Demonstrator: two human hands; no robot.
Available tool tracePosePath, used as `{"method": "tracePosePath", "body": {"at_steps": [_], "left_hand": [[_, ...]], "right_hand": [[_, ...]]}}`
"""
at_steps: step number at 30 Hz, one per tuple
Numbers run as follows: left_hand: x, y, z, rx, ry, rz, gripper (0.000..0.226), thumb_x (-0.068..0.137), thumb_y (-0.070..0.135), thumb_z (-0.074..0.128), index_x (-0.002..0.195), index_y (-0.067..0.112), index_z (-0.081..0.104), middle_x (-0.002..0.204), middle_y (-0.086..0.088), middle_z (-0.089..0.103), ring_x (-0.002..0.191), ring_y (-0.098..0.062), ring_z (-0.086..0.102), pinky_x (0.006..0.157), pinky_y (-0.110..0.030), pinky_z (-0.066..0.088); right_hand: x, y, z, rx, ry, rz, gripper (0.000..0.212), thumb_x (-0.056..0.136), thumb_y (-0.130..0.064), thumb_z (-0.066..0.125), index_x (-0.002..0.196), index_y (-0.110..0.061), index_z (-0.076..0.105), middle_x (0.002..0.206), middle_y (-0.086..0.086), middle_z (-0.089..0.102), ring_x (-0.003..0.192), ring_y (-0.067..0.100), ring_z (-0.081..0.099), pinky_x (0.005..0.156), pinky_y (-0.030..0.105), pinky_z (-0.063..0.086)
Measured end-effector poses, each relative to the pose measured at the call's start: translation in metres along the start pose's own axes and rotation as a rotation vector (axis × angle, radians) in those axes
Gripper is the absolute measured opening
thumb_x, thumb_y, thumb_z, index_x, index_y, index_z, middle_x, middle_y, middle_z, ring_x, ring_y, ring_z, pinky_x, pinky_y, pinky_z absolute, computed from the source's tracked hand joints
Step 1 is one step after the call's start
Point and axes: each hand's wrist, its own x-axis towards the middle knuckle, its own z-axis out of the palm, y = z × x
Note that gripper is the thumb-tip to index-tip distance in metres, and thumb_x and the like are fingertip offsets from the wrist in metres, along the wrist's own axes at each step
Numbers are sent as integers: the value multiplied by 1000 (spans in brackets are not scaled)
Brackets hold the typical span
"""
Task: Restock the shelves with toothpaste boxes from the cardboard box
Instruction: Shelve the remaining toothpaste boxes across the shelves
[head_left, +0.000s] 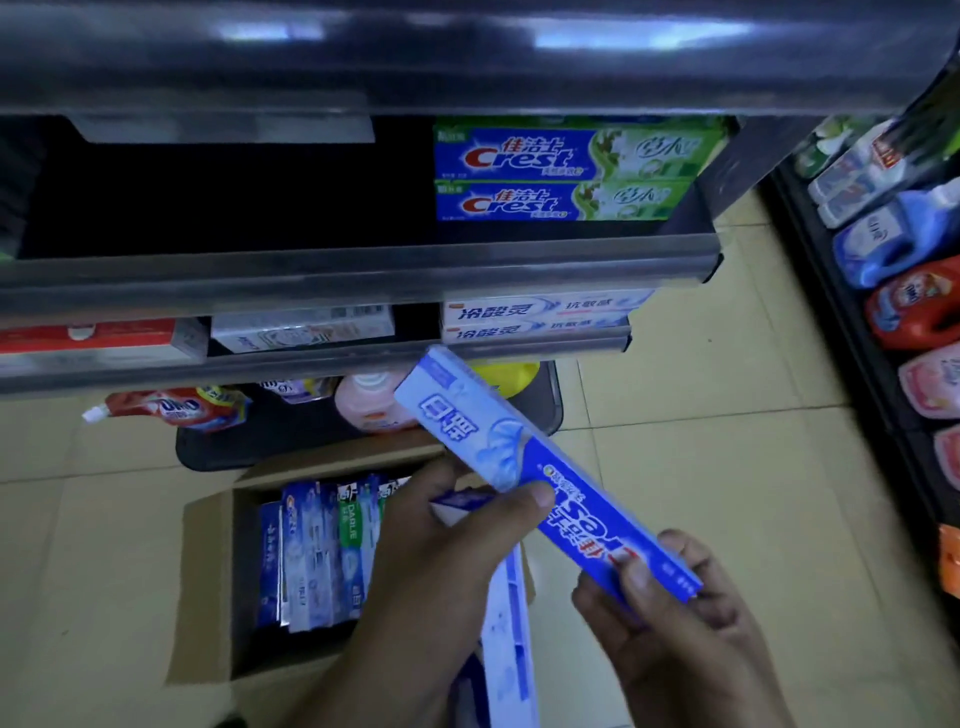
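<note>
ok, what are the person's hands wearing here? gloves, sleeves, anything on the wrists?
Nothing worn that shows. The left hand and right hand are both bare: no gloves, rings, watch or bands, and no sleeve edge in frame. The visible thumbnails look short and plain.

Free shelf (223, 208) left of Crest boxes (571, 174)

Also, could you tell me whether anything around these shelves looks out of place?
Yes: the red OMO pouch lies on its side at the left end of the black bottom shelf, its spout sticking out over the floor tiles. Nothing else stands out.
</note>
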Motion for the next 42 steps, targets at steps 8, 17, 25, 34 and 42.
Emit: {"method": "tracePosePath", "body": {"at_steps": [8,17,25,34,42], "left_hand": [[24,17,-16,181,-17,16,24,68,29,80,91,22,79,92,-2,80,91,-26,76,89,-54,59],[38,46,-24,556,-342,72,27,72,36,77,99,32,76,93,15,79,85,-6,76,74,-32,63],[41,37,-61,355,42,53,44,52,44,95,93,40,78,98,9,78,95,-8,74,81,-38,58],[48,46,-31,67,97,246,44,66,20,80,108,33,80,98,-1,80,82,-18,76,72,-35,60],[92,80,-15,122,117,396,39,71,15,78,103,36,79,112,16,76,99,-7,74,80,-32,57]], "right_hand": [[19,-37,15,-550,-56,-164,70,39,-24,95,103,-11,69,101,13,77,83,16,71,79,37,58],[73,-84,90,-757,-553,-288,50,70,-18,85,115,-9,67,92,10,76,70,16,69,56,24,52],[89,-96,54,-326,-354,-439,44,70,-16,87,106,-17,61,92,12,76,83,29,73,78,46,59],[106,-95,60,-210,-289,-575,32,87,-12,78,105,-22,53,98,12,75,89,31,73,84,48,59],[151,-122,77,-756,3,-911,23,84,-28,79,106,-30,72,96,-23,72,84,-8,61,66,11,46]]}}
